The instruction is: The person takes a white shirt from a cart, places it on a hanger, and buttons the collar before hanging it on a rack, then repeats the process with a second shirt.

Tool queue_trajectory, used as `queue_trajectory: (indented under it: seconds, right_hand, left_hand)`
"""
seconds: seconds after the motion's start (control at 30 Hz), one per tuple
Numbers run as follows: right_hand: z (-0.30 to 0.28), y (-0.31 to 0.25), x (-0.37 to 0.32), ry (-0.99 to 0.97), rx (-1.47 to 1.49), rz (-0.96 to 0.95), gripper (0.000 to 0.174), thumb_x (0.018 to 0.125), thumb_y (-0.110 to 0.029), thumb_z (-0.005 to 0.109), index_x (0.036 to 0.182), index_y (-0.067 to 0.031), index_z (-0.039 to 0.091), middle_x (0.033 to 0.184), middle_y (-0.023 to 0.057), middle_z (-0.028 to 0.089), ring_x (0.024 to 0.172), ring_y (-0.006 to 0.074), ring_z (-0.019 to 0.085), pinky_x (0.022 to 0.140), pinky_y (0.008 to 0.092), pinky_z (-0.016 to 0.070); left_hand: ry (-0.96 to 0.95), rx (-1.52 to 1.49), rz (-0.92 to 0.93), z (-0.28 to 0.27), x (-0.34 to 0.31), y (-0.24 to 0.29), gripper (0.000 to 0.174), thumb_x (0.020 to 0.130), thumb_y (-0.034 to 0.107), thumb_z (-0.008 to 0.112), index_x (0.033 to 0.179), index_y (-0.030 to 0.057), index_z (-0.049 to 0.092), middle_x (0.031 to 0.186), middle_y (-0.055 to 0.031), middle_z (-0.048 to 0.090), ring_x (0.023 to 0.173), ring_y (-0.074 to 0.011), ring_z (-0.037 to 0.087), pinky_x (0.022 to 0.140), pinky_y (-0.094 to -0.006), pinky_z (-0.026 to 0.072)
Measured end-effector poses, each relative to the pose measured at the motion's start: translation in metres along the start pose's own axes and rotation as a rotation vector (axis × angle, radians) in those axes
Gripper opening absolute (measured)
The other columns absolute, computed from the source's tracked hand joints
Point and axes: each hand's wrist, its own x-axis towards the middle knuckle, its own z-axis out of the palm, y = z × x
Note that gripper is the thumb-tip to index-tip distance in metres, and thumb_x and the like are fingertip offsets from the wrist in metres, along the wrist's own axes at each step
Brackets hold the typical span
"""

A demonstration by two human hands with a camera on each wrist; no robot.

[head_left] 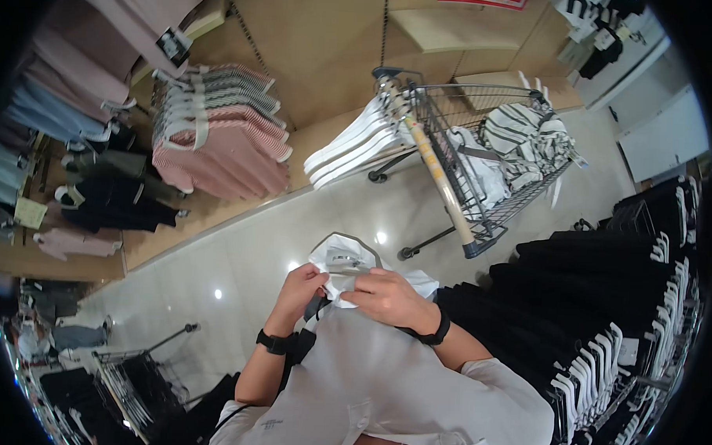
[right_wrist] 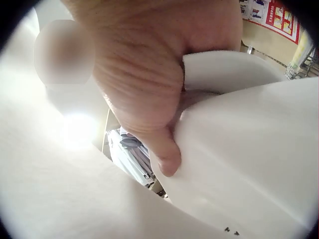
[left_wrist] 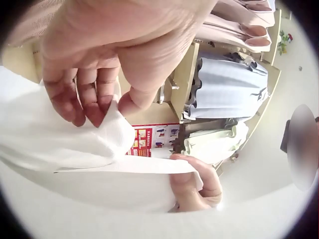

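Note:
A white garment (head_left: 345, 253) with a grey-trimmed edge and small dark print is held up in front of my chest, close to the light shirt (head_left: 382, 365) I wear. My left hand (head_left: 301, 291) pinches its left side; in the left wrist view, the thumb and fingers of that hand (left_wrist: 99, 74) meet over a fold of the white cloth (left_wrist: 75, 139). On the other side my right hand (head_left: 391, 297) grips the garment. The right wrist view shows the thumb (right_wrist: 169, 158) lying on the white cloth (right_wrist: 249, 139), with the other fingers hidden behind it.
Ahead stands a shopping cart (head_left: 444, 178) holding striped clothes (head_left: 523, 142), with white hangers (head_left: 358, 148) on its handle side. Black clothes (head_left: 573, 285) hang on a rack close at right. Pink striped tops (head_left: 225, 147) hang at the left wall; another cart (head_left: 131, 379) is lower left.

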Motion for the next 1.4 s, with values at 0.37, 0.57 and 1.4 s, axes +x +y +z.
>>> queue_trajectory:
  seconds: [0.37,0.57,1.4]
  right_hand:
    - [-0.007,-0.003,0.010,0.088,0.012,0.035,0.032,0.065,-0.003,0.070,0.096,-0.0080,0.067,0.080,0.0034,0.055,0.072,0.0216,0.057,0.067,0.0324,0.0466]
    - [0.010,0.001,0.013,0.150,0.118,0.152,0.038,0.059,-0.001,0.075,0.096,-0.0077,0.067,0.079,0.0052,0.056,0.069,0.0261,0.055,0.064,0.0361,0.0471]
    - [0.072,0.014,0.023,0.081,0.478,0.522,0.032,0.064,0.004,0.075,0.093,-0.0056,0.064,0.080,0.0076,0.060,0.071,0.0284,0.058,0.063,0.0359,0.0470]
  left_hand:
    - [-0.183,-0.292,0.239,0.007,-0.017,0.035,0.008,0.091,0.000,0.061,0.097,0.0027,0.059,0.090,-0.0036,0.066,0.076,-0.0084,0.062,0.066,-0.0208,0.0485]
    - [-0.160,-0.373,0.219,0.012,-0.013,0.031,0.007,0.091,0.002,0.062,0.098,0.0028,0.058,0.088,-0.0024,0.064,0.074,-0.0069,0.060,0.064,-0.0197,0.0470]
    - [0.171,-0.326,0.092,-0.011,-0.034,-0.008,0.010,0.090,0.001,0.065,0.099,-0.0016,0.069,0.094,-0.0039,0.068,0.085,-0.0086,0.060,0.077,-0.0226,0.0475]
